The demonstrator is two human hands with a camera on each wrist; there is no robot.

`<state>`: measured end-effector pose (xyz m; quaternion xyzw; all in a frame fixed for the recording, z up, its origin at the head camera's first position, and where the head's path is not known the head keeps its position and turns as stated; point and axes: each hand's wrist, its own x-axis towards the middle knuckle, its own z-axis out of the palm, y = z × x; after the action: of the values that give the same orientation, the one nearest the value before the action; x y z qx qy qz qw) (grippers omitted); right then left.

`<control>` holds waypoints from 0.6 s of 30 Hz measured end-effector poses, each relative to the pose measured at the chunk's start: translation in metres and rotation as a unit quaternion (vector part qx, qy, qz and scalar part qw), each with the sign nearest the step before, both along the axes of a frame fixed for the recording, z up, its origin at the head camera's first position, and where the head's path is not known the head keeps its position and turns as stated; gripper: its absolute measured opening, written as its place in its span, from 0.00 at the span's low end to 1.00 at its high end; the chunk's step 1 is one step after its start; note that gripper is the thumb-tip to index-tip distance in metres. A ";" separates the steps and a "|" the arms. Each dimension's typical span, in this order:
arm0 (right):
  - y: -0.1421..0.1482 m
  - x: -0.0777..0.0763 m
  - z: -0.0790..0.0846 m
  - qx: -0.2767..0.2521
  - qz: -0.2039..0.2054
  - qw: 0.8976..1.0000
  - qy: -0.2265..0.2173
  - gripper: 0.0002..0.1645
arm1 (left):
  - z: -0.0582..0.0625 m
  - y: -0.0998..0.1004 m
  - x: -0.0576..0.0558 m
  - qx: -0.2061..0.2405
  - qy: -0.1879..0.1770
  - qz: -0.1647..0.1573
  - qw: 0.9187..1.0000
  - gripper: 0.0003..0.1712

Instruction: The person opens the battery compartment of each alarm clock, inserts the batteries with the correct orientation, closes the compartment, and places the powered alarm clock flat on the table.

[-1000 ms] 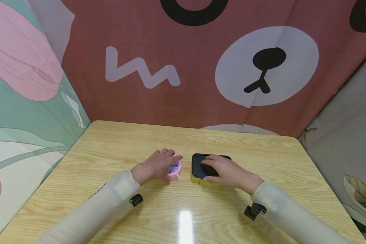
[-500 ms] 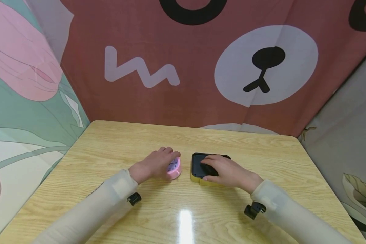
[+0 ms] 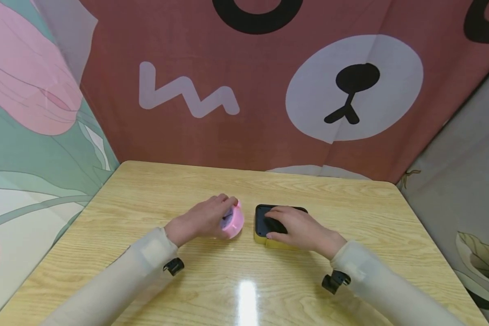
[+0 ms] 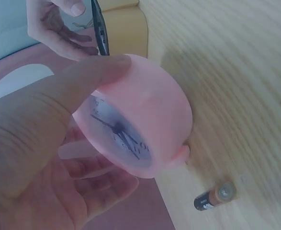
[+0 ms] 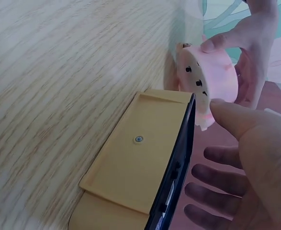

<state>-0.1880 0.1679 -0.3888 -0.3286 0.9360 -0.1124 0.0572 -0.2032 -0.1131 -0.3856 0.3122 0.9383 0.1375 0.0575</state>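
A small round pink alarm clock [image 3: 236, 222] is in my left hand [image 3: 199, 219], tilted on the table. In the left wrist view, the thumb presses the rim of the clock [image 4: 154, 100] while the other fingers lie behind it, and the dial faces the palm. Its cream back with small black parts shows in the right wrist view. My right hand [image 3: 301, 228] lies over a yellow box [image 3: 277, 244] with a black top [image 3: 262, 222]. Up close, the right fingers [image 5: 221, 179] are spread loosely beside the black edge of the box, with nothing between them and the thumb.
A small battery [image 4: 216, 195] lies on the table close to the clock. The wooden table [image 3: 167, 190] ends at a brown bear-print cloth [image 3: 228, 140] behind, with printed cloths on both sides. The yellow box's side bears a screw [image 5: 139, 139].
My left hand has turned and tilted the clock, so its pink side now faces right and less of its dial shows. The right hand stays over the box, almost still.
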 end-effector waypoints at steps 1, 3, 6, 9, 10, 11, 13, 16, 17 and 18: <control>-0.001 0.000 -0.001 -0.003 -0.002 1.000 0.004 0.34 | 0.000 -0.001 0.000 0.002 -0.003 0.003 1.000 0.46; -0.002 0.000 -0.001 -0.006 -0.008 1.000 0.009 0.34 | 0.001 -0.002 0.000 0.007 -0.006 0.008 1.000 0.46; -0.005 0.000 -0.001 -0.009 -0.015 1.000 0.014 0.33 | 0.001 -0.005 0.000 0.023 -0.006 0.014 1.000 0.46; -0.007 0.000 -0.001 -0.008 -0.017 1.000 0.016 0.33 | -0.001 -0.009 -0.001 0.050 -0.001 0.009 0.999 0.44; -0.007 0.000 -0.001 -0.008 -0.016 1.000 0.017 0.33 | -0.001 -0.011 -0.001 0.060 -0.001 0.008 0.998 0.43; -0.008 0.001 -0.001 -0.008 -0.015 1.000 0.018 0.33 | -0.002 -0.012 -0.001 0.069 -0.003 0.008 0.998 0.42; -0.008 0.001 -0.002 -0.007 -0.014 1.000 0.019 0.33 | -0.002 -0.013 -0.001 0.086 -0.008 0.005 0.996 0.41; -0.009 0.001 -0.003 -0.009 -0.011 1.000 0.020 0.33 | -0.004 -0.016 -0.002 0.102 -0.016 0.005 0.995 0.39; -0.009 0.002 -0.003 -0.009 -0.010 1.000 0.019 0.33 | -0.005 -0.016 -0.002 0.105 -0.015 0.003 0.994 0.40; -0.009 0.002 -0.003 -0.009 -0.010 1.000 0.017 0.33 | -0.006 -0.017 -0.003 0.108 -0.013 0.001 0.994 0.39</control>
<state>-0.1862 0.1593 -0.3917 -0.3218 0.9390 -0.1156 0.0368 -0.2059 -0.1302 -0.3915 0.3138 0.9173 0.2424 0.0355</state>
